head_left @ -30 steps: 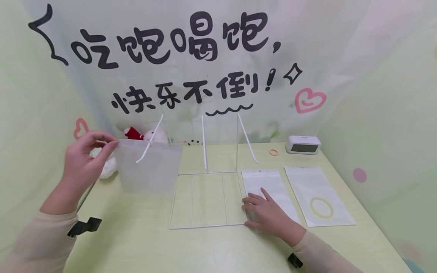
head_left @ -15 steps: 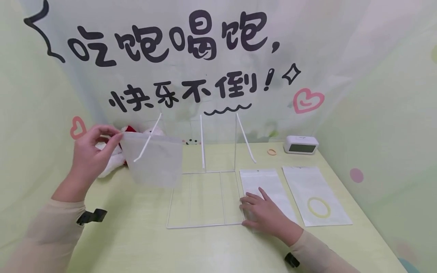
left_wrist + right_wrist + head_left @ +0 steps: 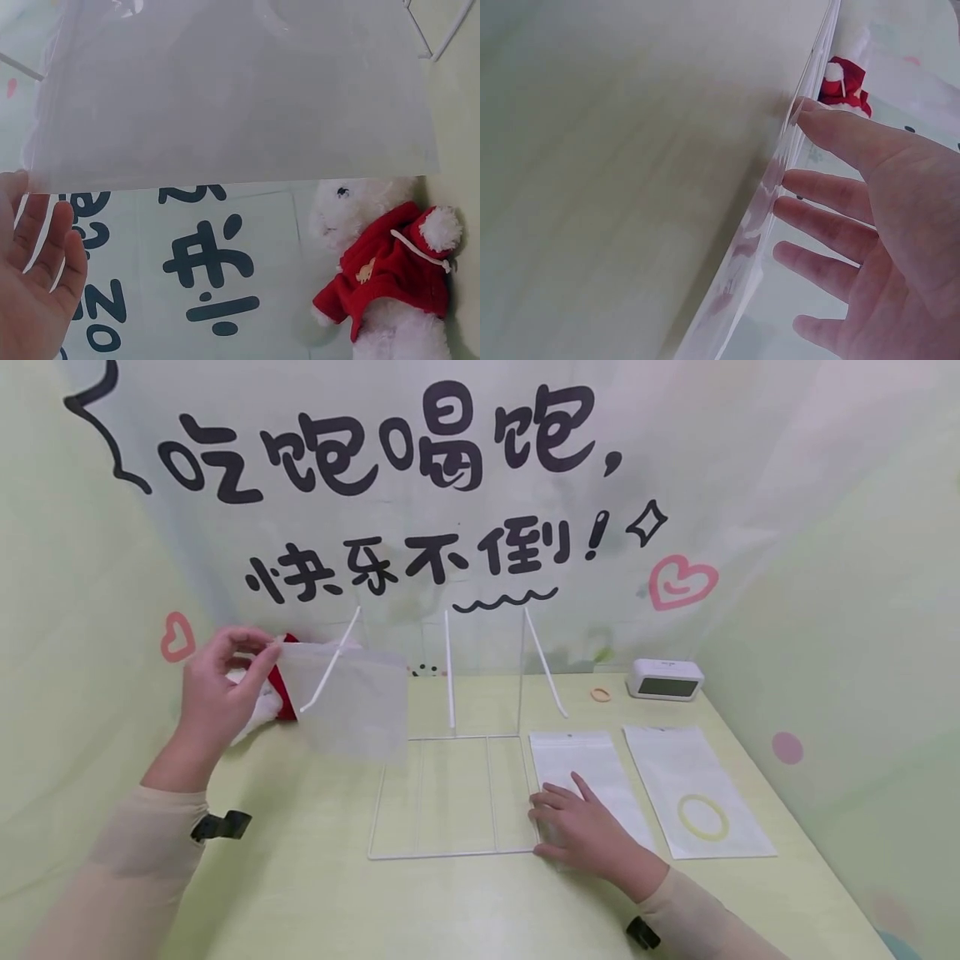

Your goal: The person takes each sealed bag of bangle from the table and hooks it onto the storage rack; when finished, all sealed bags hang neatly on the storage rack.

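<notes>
My left hand [image 3: 221,685] pinches the upper left corner of a frosted, see-through plastic bag [image 3: 367,710] between thumb and fingers. The bag hangs in the air at the left prong [image 3: 328,664] of a white wire display rack [image 3: 492,793]. Whether the prong passes through the bag cannot be told. In the left wrist view the bag [image 3: 240,105] spans the top, its far side cut off. My right hand [image 3: 592,831] rests with spread fingers on a white flat bag [image 3: 573,752], beside the rack's base. In the right wrist view its thumb and fingertips touch the bag's edge.
A second white bag [image 3: 667,756] with a yellow ring on it lies farther right. Behind stand a white digital clock [image 3: 666,680] and a small orange band [image 3: 600,700]. A white plush toy in red [image 3: 397,262] sits behind my left hand. Two more prongs jut from the rack.
My left hand has moved right and slightly up, carrying the frosted bag, and more of the plush toy shows behind it. My right hand stays in place.
</notes>
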